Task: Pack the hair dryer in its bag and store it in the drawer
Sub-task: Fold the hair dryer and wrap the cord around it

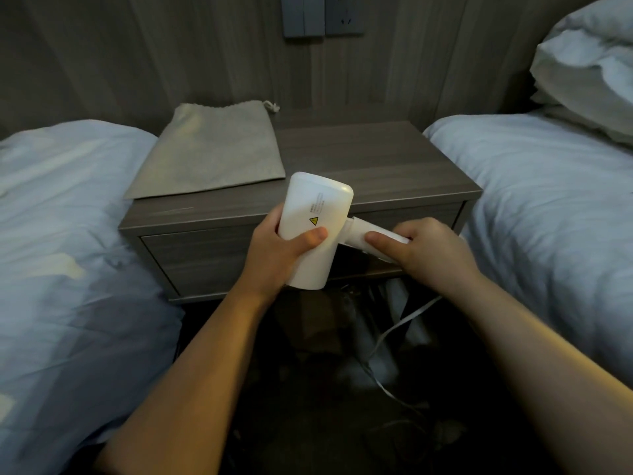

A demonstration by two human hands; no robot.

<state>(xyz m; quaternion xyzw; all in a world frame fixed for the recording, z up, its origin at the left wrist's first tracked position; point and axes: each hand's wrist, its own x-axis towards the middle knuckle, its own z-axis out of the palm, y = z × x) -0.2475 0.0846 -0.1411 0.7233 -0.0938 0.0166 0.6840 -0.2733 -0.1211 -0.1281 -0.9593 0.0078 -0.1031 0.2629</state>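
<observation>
Landmark: nightstand (376, 173), grey wood grain, standing between two beds.

Dryer (317, 214): white, held in the air in front of the nightstand, overlapping its front edge and the drawer (205, 258) face in view. Body runs upright and slightly tilted, top end toward the nightstand top. A small yellow warning triangle and a few lines of print show on its side; the print is too small to read. The handle (370, 240) sticks out sideways toward the right of the nightstand.

Left hand (277, 252): wrapped around the lower half of the dryer body, thumb pressed across the side facing the camera, fingers behind.

Right hand (424, 248): closed around the handle, thumb lying along it and pointing toward the body. The outer end of the handle is hidden inside this hand.

Cord (404, 320): white, flat, drops from under the right hand to the dark floor below the nightstand front and trails toward the camera. Its far end is lost in shadow.

Bag (212, 152): grey fabric with a drawstring, lying flat on the left part of the nightstand top, mouth toward the wall, one corner overhanging the left front edge. Apart from the dryer and both hands.

Drawer: shut, flush with the nightstand front.

Left bed (68, 234) and right bed (548, 217) flank the nightstand, both in white linen. A pillow (589, 63) is on the right bed near the wall. Wall sockets (322, 15) sit above the nightstand.
</observation>
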